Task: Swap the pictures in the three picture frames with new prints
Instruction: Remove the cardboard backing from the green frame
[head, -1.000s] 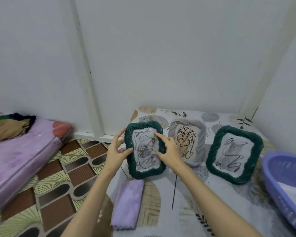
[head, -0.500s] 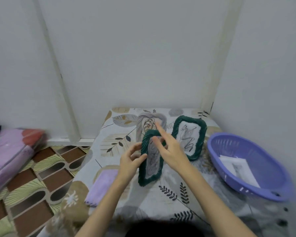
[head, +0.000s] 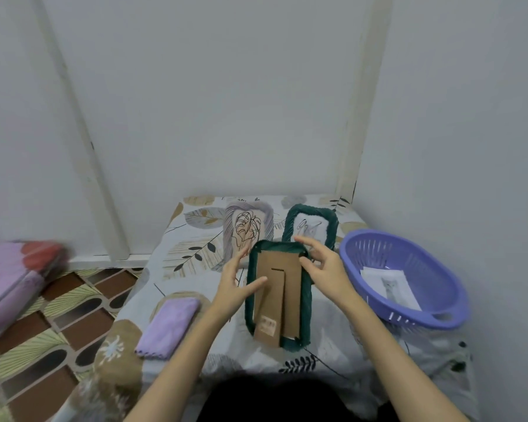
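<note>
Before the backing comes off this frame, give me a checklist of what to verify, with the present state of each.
1. Dark green woven frame turned back side up on the table: ok.
2. Brown cardboard backing with its stand strip exposed and reachable: ok.
3. Left hand steadying it, thumb on the backing: ok.
4. Right hand holding the frame: not ok, fingers spread at the right edge, grip unclear.
5. Retaining tabs released: cannot tell, too small to see.
6. New prints at hand in the purple plastic basket: ok.
</note>
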A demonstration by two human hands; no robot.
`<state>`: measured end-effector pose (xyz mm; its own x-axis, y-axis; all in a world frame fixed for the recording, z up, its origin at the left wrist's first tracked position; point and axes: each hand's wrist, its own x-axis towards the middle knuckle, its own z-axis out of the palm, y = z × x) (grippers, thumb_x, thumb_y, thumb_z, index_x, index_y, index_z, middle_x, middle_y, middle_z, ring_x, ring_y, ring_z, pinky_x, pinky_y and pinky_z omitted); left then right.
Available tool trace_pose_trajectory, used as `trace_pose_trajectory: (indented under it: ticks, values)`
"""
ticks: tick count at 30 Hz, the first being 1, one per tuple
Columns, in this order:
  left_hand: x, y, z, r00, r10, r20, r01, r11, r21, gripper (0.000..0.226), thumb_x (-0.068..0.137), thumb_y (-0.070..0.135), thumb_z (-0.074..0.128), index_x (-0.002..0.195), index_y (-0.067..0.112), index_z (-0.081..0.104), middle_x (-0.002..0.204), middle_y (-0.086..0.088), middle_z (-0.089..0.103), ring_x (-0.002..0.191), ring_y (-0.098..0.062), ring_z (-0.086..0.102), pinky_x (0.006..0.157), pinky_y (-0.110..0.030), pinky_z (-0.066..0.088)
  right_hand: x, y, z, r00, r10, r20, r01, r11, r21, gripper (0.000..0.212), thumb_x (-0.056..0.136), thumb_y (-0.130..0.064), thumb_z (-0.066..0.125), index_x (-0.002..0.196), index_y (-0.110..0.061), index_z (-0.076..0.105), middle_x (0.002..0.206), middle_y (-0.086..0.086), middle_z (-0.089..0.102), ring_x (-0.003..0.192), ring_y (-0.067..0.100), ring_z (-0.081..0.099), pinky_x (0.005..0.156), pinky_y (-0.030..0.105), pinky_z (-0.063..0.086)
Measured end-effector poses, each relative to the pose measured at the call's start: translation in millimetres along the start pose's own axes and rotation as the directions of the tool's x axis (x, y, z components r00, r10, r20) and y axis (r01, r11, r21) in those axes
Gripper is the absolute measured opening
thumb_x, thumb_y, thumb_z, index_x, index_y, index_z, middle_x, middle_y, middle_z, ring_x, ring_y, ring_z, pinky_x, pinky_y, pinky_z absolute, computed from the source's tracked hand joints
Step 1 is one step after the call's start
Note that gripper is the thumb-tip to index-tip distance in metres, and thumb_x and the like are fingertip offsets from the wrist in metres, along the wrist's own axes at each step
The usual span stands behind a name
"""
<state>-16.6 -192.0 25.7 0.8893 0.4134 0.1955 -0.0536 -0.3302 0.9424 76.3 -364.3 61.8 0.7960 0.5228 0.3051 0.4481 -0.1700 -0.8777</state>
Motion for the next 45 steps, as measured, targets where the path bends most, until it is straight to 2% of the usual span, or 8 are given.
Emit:
trace_pose_trajectory:
  ticks: [3,6,9,13,18,26,39,45]
  values:
    - [-10,-1,8,0.994,-0.093,0.064,0.105,0.969,-0.222,0.074,0.081,0.015,0.069,0.136,0.039,0.026,0.125,0.004,0.049,0.109,-0.011,0.054,0.087,-0.023,0.050,-4,14,-3,0.995,0.099,0.016,-0.100,0.991,0.093,0.041,0.092,-0.004,0.051,0.127,-0.023,0.053,0.132,-0.012,0.044,0.121,0.010,0.036,0.105,0.032,0.034]
    - [-13,-9,13,0.978,-0.199,-0.056,0.172,0.933,-0.317,0.060,0.089,0.015,0.059,0.139,0.030,0.030,0.092,0.002,0.063,0.074,-0.002,0.058,0.076,-0.040,0.051,-7,27,1,0.982,0.186,-0.026,-0.175,0.955,0.239,0.037,0.091,-0.006,0.054,0.115,-0.033,0.060,0.135,-0.002,0.050,0.122,0.018,0.048,0.107,0.043,0.038]
    - [-12,-10,10,0.979,-0.199,-0.051,0.158,0.887,-0.434,0.049,0.091,0.013,0.055,0.134,0.031,0.041,0.086,-0.004,0.062,0.079,-0.014,0.061,0.068,-0.031,0.054,-10,30,3,0.980,0.199,-0.027,-0.184,0.943,0.278,0.032,0.091,-0.006,0.054,0.109,-0.031,0.060,0.126,-0.006,0.050,0.112,0.008,0.046,0.102,0.029,0.036]
    - [-4,-15,6,0.993,-0.073,-0.090,0.048,0.967,-0.248,0.041,0.088,0.010,0.059,0.122,0.032,0.055,0.107,-0.003,0.059,0.095,-0.015,0.054,0.065,-0.020,0.048,-12,40,9,0.986,0.165,-0.025,-0.154,0.960,0.232,0.034,0.090,-0.010,0.057,0.112,-0.036,0.059,0.129,-0.010,0.049,0.119,0.011,0.043,0.103,0.032,0.036]
    - [8,-21,4,0.989,0.093,-0.117,-0.095,0.995,-0.017,0.035,0.084,0.005,0.063,0.115,0.022,0.062,0.117,0.005,0.061,0.112,-0.006,0.052,0.087,-0.011,0.047,-8,47,12,0.997,0.074,-0.030,-0.071,0.994,0.079,0.032,0.087,-0.009,0.061,0.111,-0.031,0.061,0.116,-0.010,0.059,0.102,0.004,0.051,0.089,0.021,0.043]
    - [21,-41,-2,0.964,0.239,-0.115,-0.193,0.929,0.315,0.028,0.083,0.014,0.066,0.111,0.014,0.067,0.106,0.003,0.068,0.092,0.004,0.055,0.077,0.000,0.038,7,64,13,0.996,-0.089,0.010,0.089,0.972,-0.217,0.030,0.083,-0.013,0.067,0.112,-0.018,0.066,0.104,-0.002,0.064,0.091,0.012,0.060,0.073,0.012,0.049]
    - [35,-62,3,0.941,0.288,-0.180,-0.201,0.900,0.387,0.016,0.083,0.014,0.066,0.099,0.010,0.071,0.092,0.007,0.068,0.090,0.006,0.054,0.078,0.002,0.036,20,87,35,0.985,-0.138,-0.100,0.118,0.976,-0.183,0.018,0.083,-0.010,0.067,0.100,-0.014,0.069,0.092,-0.006,0.065,0.090,-0.006,0.055,0.072,0.006,0.042]
    - [43,-67,6,0.947,0.228,-0.228,-0.146,0.933,0.328,0.009,0.083,0.015,0.067,0.090,0.014,0.072,0.083,0.013,0.067,0.079,0.010,0.057,0.070,0.000,0.039,24,89,44,0.988,-0.017,-0.152,0.013,1.000,-0.024,0.025,0.082,-0.008,0.067,0.084,-0.032,0.063,0.083,-0.016,0.063,0.077,-0.002,0.056,0.065,0.013,0.045]
